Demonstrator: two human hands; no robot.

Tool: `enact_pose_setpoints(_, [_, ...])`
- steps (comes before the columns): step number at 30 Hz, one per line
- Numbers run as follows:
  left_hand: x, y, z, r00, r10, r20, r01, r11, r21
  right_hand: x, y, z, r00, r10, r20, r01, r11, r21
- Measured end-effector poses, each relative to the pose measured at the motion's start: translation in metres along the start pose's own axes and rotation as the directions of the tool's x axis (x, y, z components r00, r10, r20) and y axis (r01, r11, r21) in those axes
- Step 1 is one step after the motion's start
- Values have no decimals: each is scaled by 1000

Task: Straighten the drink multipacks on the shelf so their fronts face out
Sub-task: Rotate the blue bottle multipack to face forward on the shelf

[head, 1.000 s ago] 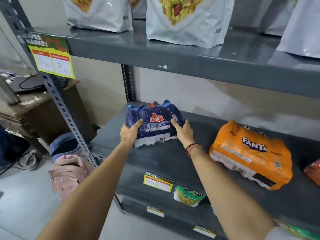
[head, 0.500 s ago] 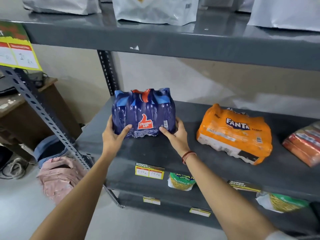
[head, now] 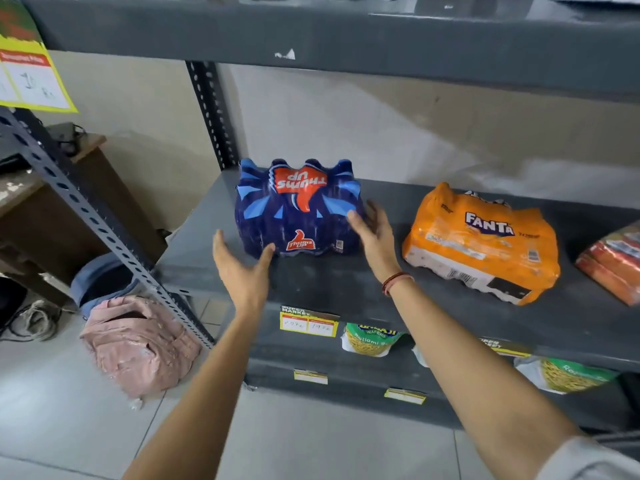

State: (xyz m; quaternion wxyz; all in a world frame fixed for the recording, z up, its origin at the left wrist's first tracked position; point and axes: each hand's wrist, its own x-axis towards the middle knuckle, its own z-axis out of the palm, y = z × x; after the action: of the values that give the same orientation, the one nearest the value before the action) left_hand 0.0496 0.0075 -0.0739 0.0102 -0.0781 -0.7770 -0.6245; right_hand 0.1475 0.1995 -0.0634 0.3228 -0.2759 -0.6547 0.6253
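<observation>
A blue Thums Up multipack [head: 298, 209] stands upright at the left of the grey middle shelf [head: 346, 285], its logo facing out. My left hand [head: 242, 268] hovers open just in front of its lower left corner, thumb near the wrap. Beside the pack's right side my right hand [head: 374, 233] is open, fingers spread, barely touching or just off it. An orange Fanta multipack [head: 485, 240] lies tilted and skewed to the right. At the far right edge a red-orange multipack [head: 614, 261] is partly cut off.
A perforated steel upright [head: 100, 230] runs diagonally at the left. The upper shelf [head: 346, 36] overhangs closely. Snack bags [head: 372, 337] and yellow price tags [head: 308, 323] sit on the lower shelf. A pink backpack [head: 138, 344] lies on the floor; a wooden desk [head: 41, 209] stands behind.
Both hands have let go of the blue pack and opened. The pack went from tipped back in my grip to standing upright on the shelf.
</observation>
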Motion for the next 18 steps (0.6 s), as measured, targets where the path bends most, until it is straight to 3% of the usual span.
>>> enact_pose_setpoints(2, [-40,2,9,993,114,18,-114,993,-10,8,-10,1,995,43,-93,-35,996,88])
enact_pose_setpoints(4, [-64,6,24,973,178,146,-178,984,-20,19,-22,3,996,71,-56,-66,994,84])
enact_pose_setpoints(7, [-63,17,45,934,109,341,-107,994,-23,28,-35,8,985,114,130,-122,991,54])
enact_pose_setpoints(10, [-46,21,54,886,73,458,-55,997,-52,27,-40,12,980,86,182,-102,992,78])
enact_pose_setpoints(13, [-10,18,44,841,56,538,-40,998,-41,13,-42,15,996,29,82,-34,997,65])
enact_pose_setpoints(18, [29,23,21,625,147,767,-114,989,-97,-28,-15,32,986,-117,-119,114,993,-32])
